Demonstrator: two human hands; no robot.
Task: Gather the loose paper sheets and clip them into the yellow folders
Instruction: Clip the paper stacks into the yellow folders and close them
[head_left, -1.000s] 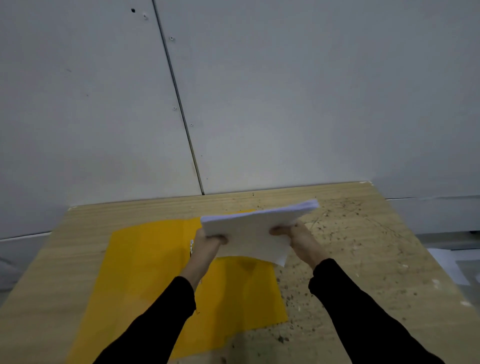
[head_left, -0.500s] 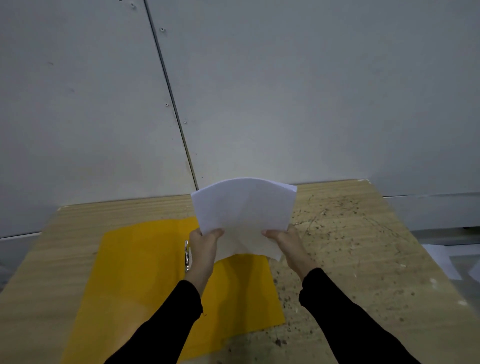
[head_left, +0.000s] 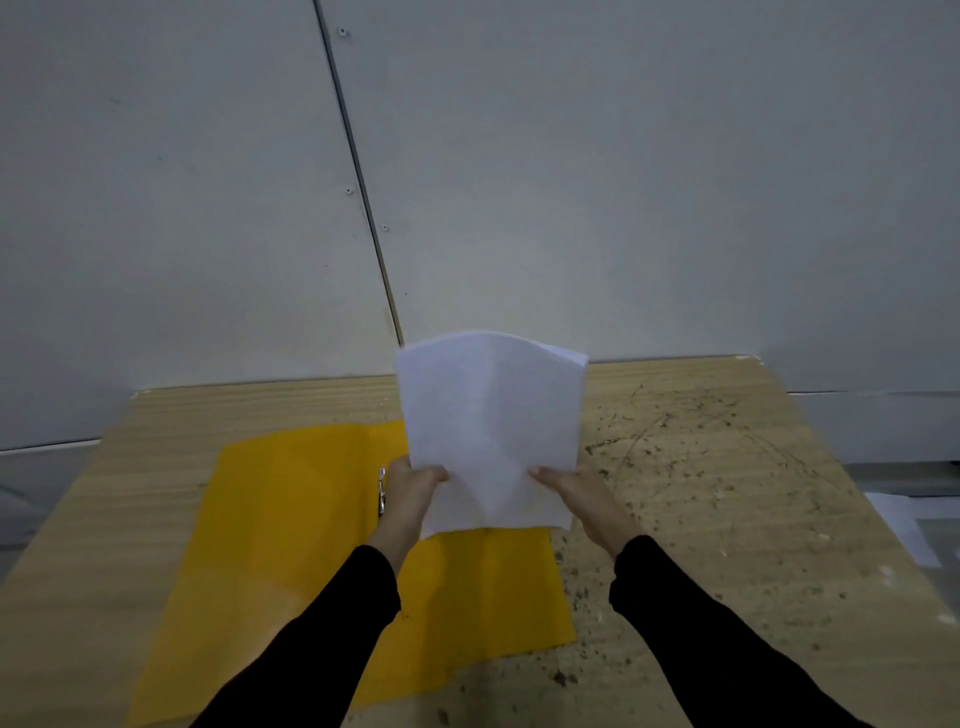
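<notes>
Gripping the sheets (head_left: 491, 426) by their lower corners with left hand (head_left: 410, 493) and right hand (head_left: 576, 499), thumbs on front. Holding them upright, slightly bowed, above the open folder (head_left: 291, 530), flat on the tabletop (head_left: 727, 519), clip (head_left: 382, 491) just beside left hand.

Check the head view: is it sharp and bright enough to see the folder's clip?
Head view: dim, flat light, no glare; paper stack looks soft; metal clip shows as a small glint beside the left hand; black sleeves lose detail.
</notes>
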